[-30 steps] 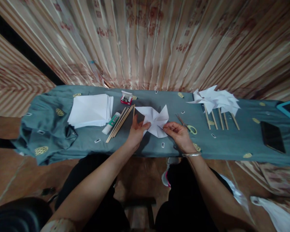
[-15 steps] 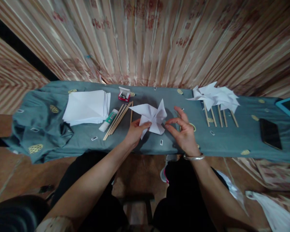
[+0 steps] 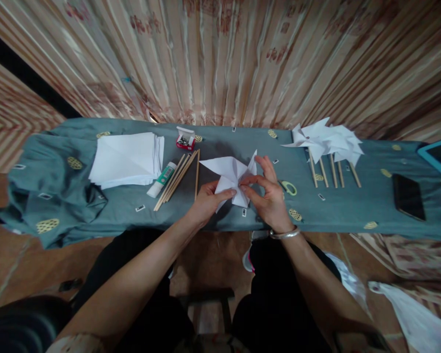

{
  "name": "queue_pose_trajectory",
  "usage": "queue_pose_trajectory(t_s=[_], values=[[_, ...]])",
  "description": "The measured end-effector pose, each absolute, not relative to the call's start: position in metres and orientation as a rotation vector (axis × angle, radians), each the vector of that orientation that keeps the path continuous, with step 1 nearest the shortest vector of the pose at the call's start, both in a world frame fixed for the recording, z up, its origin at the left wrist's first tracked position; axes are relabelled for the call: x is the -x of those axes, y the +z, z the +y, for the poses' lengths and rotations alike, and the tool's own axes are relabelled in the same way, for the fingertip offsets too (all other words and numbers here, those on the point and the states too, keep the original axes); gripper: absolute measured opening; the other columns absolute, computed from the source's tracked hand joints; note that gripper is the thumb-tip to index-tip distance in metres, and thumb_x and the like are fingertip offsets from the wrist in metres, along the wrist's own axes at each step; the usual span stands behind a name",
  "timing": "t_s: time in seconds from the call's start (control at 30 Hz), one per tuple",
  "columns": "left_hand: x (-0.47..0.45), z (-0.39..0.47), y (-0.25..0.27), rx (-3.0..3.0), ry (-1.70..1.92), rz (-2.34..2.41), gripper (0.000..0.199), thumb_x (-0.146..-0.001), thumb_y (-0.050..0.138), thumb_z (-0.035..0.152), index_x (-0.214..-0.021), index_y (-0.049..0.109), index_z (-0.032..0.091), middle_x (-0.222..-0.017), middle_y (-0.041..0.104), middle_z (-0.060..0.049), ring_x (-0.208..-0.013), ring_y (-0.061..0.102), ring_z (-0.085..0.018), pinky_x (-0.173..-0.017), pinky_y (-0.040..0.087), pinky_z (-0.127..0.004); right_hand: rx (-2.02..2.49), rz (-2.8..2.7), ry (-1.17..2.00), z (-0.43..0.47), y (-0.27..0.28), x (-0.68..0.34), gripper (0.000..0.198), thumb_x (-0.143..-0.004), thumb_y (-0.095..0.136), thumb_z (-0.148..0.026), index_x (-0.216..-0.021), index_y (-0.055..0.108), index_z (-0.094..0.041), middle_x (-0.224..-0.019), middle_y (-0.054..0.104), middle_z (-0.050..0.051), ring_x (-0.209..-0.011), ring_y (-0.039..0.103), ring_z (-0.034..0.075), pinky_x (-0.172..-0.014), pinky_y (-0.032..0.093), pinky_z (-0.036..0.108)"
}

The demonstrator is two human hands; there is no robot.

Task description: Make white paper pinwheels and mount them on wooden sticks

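Note:
A white paper pinwheel point(image 3: 228, 171) with folded blades is held over the middle of the cloth-covered table. My left hand point(image 3: 208, 203) is closed on its lower left part, thumb lying across the front toward the centre. From the other side my right hand point(image 3: 268, 198) has thumb and forefinger pinched at the paper just right of the centre, other fingers raised behind a blade. Whether a small pin sits in that pinch is hidden. Left of the pinwheel lies a single wooden stick point(image 3: 197, 174), beside a bunch of several sticks point(image 3: 178, 179).
A paper stack point(image 3: 127, 159), a glue stick point(image 3: 161, 180) and an open red-and-white box of small metal pins point(image 3: 185, 139) lie left. A yellow-green scissors handle point(image 3: 289, 188) shows by my right hand. Finished pinwheels on sticks point(image 3: 325, 139), a phone point(image 3: 408, 197) and a blue-framed device point(image 3: 439, 156) lie right.
My right hand has moved left, from beside the pinwheel onto its right side near the centre. My left hand keeps its hold. The scissors handle is now more exposed.

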State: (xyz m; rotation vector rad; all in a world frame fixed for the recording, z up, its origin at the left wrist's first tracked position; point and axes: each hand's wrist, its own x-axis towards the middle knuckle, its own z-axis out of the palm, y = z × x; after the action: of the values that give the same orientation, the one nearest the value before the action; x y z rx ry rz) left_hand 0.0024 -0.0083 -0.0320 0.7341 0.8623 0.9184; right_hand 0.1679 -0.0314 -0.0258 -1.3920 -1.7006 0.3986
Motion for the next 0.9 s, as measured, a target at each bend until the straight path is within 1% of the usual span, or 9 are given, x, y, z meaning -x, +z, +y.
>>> queue_pose_trajectory(t_s=[0.17, 0.57, 0.77, 0.9], values=[[-0.0014, -0.0076, -0.0323, -0.748, 0.926, 0.845, 0.029, -0.051, 0.084, 0.025, -0.074, 0.073, 0.012, -0.069, 0.070, -0.002, -0.062, 0.058, -0.013, -0.067, 0.042, -0.026, 1.374, -1.694, 0.440, -0.0307, -0.0250, -0.1673, 0.006, -0.082, 0.065, -0.028, -0.082, 0.070, -0.025, -0.149, 0.043, -0.001, -0.146, 0.023, 0.026, -0.119, 0.018, 0.054], [0.0013, -0.0085, -0.0346, -0.805, 0.899, 0.852, 0.027, -0.054, 0.082, 0.027, -0.075, 0.072, 0.012, -0.068, 0.068, -0.002, -0.062, 0.057, -0.013, -0.067, 0.042, -0.028, 1.361, -1.661, 0.564, -0.0321, -0.0260, -0.1694, 0.005, -0.081, 0.067, -0.029, -0.082, 0.071, -0.025, -0.147, 0.046, 0.000, -0.146, 0.026, 0.024, -0.118, 0.018, 0.051], [0.0019, -0.0088, -0.0354, -0.815, 0.895, 0.868, 0.029, -0.056, 0.082, 0.026, -0.079, 0.073, 0.012, -0.070, 0.069, -0.002, -0.064, 0.059, -0.015, -0.068, 0.044, -0.029, 1.368, -1.653, 0.595, -0.0317, -0.0264, -0.1706, 0.007, -0.080, 0.068, -0.031, -0.082, 0.071, -0.025, -0.146, 0.048, 0.001, -0.144, 0.028, 0.025, -0.118, 0.018, 0.050], [0.0018, -0.0088, -0.0344, -0.834, 0.905, 0.850, 0.028, -0.056, 0.082, 0.027, -0.078, 0.073, 0.012, -0.070, 0.070, -0.002, -0.065, 0.060, -0.015, -0.070, 0.045, -0.029, 1.356, -1.614, 0.634, -0.0304, -0.0292, -0.1723, 0.009, -0.080, 0.069, -0.033, -0.083, 0.070, -0.025, -0.145, 0.049, 0.002, -0.144, 0.029, 0.025, -0.119, 0.017, 0.050]])
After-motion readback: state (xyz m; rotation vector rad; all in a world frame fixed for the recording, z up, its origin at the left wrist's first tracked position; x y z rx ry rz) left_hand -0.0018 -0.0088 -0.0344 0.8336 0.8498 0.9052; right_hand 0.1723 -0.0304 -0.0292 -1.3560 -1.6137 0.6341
